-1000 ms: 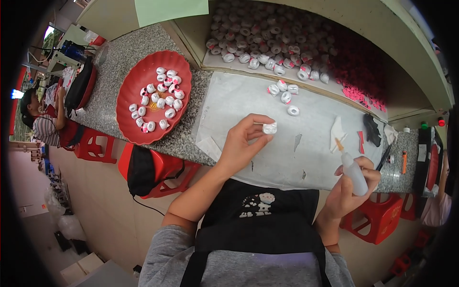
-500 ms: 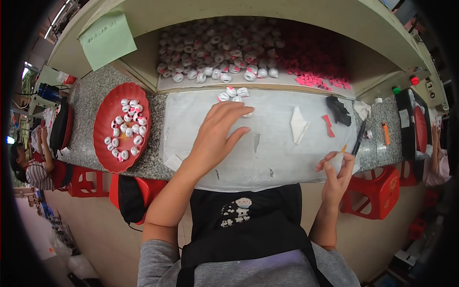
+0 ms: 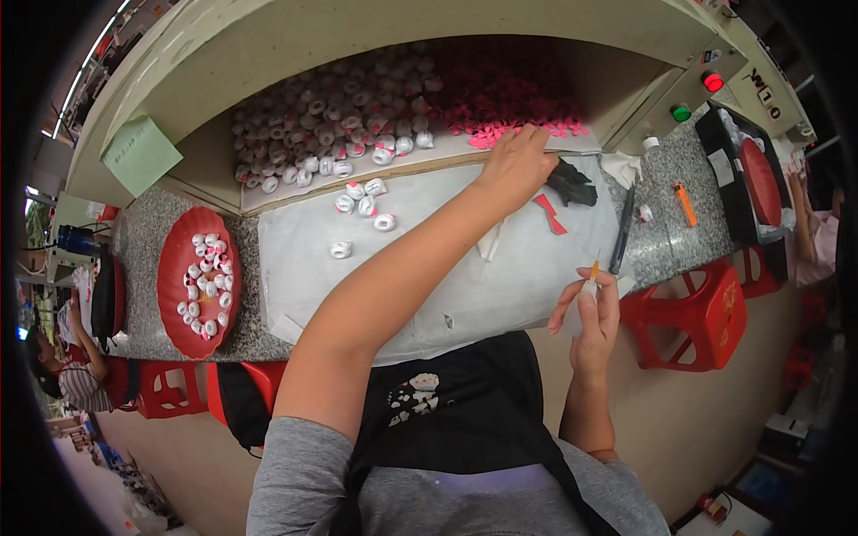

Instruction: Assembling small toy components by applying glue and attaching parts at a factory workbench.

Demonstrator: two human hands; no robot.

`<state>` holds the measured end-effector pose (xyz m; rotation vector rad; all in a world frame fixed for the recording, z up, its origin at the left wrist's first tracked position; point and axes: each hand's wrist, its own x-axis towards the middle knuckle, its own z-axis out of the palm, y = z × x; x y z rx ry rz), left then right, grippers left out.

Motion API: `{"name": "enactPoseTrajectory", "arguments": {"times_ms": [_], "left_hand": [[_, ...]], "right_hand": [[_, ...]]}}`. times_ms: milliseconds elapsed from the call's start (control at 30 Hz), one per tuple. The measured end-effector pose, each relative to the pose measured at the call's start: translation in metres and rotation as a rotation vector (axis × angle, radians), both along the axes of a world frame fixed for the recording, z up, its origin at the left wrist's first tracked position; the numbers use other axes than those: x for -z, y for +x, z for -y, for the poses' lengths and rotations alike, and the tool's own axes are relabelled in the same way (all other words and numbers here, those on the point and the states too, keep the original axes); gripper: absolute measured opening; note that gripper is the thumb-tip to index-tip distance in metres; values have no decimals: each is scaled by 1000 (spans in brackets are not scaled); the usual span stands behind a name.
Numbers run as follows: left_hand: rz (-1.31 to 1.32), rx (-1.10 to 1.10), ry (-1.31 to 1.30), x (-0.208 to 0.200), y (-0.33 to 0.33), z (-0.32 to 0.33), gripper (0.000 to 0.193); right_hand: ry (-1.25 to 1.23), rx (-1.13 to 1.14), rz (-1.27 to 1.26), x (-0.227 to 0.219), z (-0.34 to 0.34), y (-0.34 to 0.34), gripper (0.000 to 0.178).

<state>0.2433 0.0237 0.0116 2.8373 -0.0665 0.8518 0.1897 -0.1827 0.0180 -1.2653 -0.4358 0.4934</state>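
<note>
Pink pieces (image 3: 496, 112) lie just beside the left hand (image 3: 517, 168).

Carries, as speckled worktop (image 3: 666, 257), a pale sheet (image 3: 483, 295) beside the left fingers (image 3: 534, 140), a red dish (image 3: 172, 295) well left of them, an orange object (image 3: 685, 205) right.

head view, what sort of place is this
Probably a small assembly workshop: many alike white pieces and pink pieces lie in heaps, the right hand holds a nozzled bottle, and another person is at the far left.
</note>
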Motion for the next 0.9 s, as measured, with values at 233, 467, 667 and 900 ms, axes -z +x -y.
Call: {"name": "enactPoseTrajectory", "arguments": {"times_ms": [233,467,667,900], "left_hand": [[-47,132,-397,-35,-48,16,14],[-81,37,-808,-30,-117,28,14],[-123,57,-1004,-38,-144,23,47],[-249,381,-1482,-42,-148,12,45]], "right_hand": [[18,276,66,-1,-11,25,27],[14,50,183,-29,-39,19,22],[-88,-78,166,-27,-50,12,13],[-143,-208,239,-38,-63,4,10]]}}
